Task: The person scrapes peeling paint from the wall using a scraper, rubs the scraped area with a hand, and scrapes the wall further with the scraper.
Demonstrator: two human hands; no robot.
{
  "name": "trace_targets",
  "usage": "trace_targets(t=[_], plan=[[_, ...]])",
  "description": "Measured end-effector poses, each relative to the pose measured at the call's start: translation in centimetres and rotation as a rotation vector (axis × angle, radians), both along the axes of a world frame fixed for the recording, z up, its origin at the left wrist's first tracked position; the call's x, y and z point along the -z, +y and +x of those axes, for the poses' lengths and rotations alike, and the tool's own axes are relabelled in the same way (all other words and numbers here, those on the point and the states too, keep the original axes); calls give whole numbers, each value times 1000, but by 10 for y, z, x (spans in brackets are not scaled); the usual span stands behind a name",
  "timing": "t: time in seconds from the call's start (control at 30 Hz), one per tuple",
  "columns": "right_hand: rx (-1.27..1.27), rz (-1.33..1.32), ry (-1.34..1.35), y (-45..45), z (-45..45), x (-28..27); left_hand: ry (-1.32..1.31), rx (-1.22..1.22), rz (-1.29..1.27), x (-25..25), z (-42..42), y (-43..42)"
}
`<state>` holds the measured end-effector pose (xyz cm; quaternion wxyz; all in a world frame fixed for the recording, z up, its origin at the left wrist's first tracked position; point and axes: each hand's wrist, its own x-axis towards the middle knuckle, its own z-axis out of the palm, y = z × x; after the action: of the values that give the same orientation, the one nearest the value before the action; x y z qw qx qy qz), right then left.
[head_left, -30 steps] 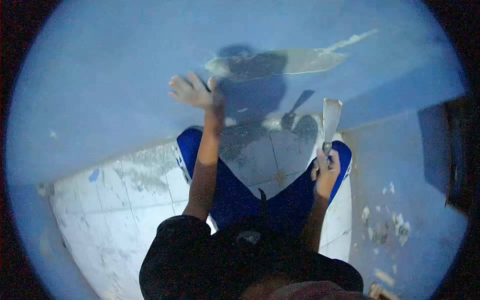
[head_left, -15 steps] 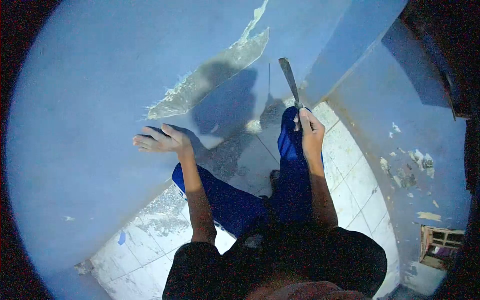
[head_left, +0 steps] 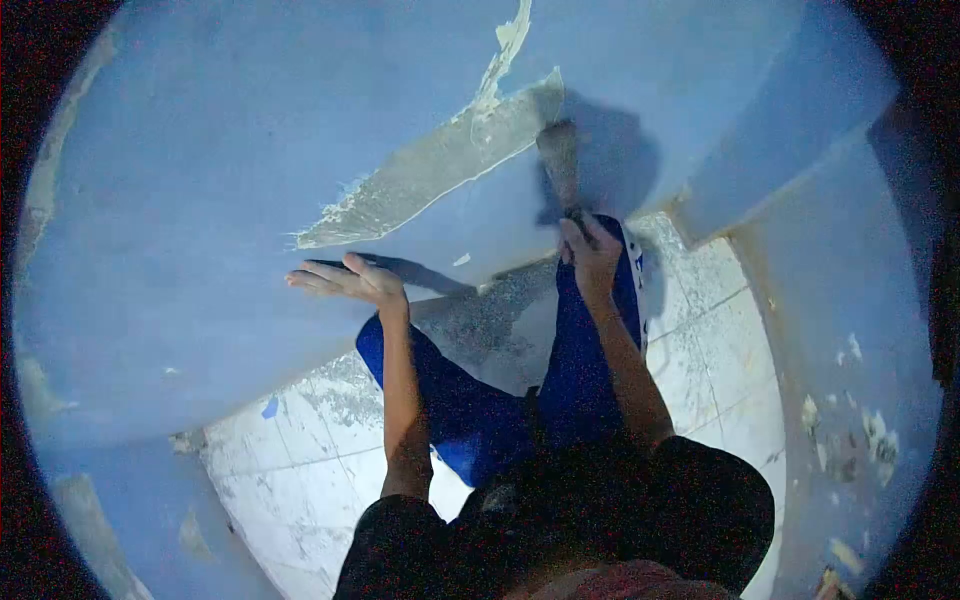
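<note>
In my right hand [head_left: 592,255] I grip the handle of a scraper [head_left: 560,160], its wide flat blade pointing up toward the blue wall [head_left: 200,200]. The blade lies by the lower right edge of a bare grey patch [head_left: 430,170] where the paint is gone; whether it touches the wall I cannot tell. My left hand [head_left: 355,282] is open with fingers stretched, just below the patch's left end. It holds nothing, and it is close to or against the wall.
Dusty white floor tiles [head_left: 300,500] lie beneath me, with grey debris [head_left: 470,320] along the foot of the wall. My blue-clad knees [head_left: 470,400] are bent between my arms. A second wall [head_left: 830,300] with flaking spots stands at right.
The scraper has swung left and turned its broad face into view, nearer the patch. My right hand has shifted slightly left. The view has turned, and my left hand stays open.
</note>
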<state>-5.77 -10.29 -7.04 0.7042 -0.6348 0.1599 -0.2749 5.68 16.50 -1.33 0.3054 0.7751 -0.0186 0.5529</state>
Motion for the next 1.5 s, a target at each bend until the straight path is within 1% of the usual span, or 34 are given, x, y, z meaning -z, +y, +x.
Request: trace_targets(t=[0.03,0.07,0.1,0.13,0.17,0.23,0.27,0.3,0.33,0.43,0.47,0.57,0.6,0.7,0.77,0.8,0.83,0.9,0.97,1.0,1.1,1.2,1.27,1.33,1.4,1.5], plan=[[19,-37,45,0,1,6,22,34,-84,-14,-9,-16],[43,-74,87,3,2,10,-3,170,-184,-25,-9,-35],[69,-108,132,8,1,13,-12,193,-19,-34,-7,-48],[-53,60,138,8,-4,-3,-15,220,146,-41,-6,-59],[-66,60,107,7,-1,3,-22,247,306,-43,-1,-70],[-82,63,43,7,3,9,-131,128,328,-39,13,-89],[-99,49,58,8,2,8,-187,76,340,-37,19,-93],[-108,33,72,7,0,-15,-195,94,342,-36,22,-94],[-116,17,89,9,-3,-26,-199,114,343,-35,23,-94],[-116,54,40,9,-1,-13,-181,165,362,-30,18,-87],[-131,31,123,10,-2,-11,-180,180,357,-29,17,-88],[-27,-142,63,24,-10,-7,-218,359,265,-42,6,-90],[-8,-200,63,26,-10,-10,-372,435,103,-60,-1,-107],[143,-172,28,39,-20,-40,-32,1036,100,-96,-34,-120],[137,-141,55,43,-29,-47,622,975,244,-144,-53,-129],[138,-171,47,42,-28,-50,924,924,322,-158,-55,-133],[140,-201,39,41,-26,-52,897,967,253,-153,-51,-133],[140,-327,31,42,-29,-53,858,1050,127,-125,-39,-134],[156,-384,13,45,-29,-53,867,1162,-54,-102,-33,-138],[158,-409,10,48,-31,-53,879,1208,-148,-101,-34,-140],[74,-194,98,54,-33,-56,872,1205,-313,-106,-48,-154],[113,-242,44,53,-34,-62,733,1248,-280,-100,-44,-172],[82,-167,36,52,-38,-65,785,1256,-409,-101,-51,-182],[56,-179,28,49,-39,-62,854,1251,-503,-99,-55,-187],[53,-248,2,46,-38,-58,945,1239,-569,-92,-57,-189],[64,-233,-66,46,-36,-60,828,1139,-430,-77,-61,-195]])
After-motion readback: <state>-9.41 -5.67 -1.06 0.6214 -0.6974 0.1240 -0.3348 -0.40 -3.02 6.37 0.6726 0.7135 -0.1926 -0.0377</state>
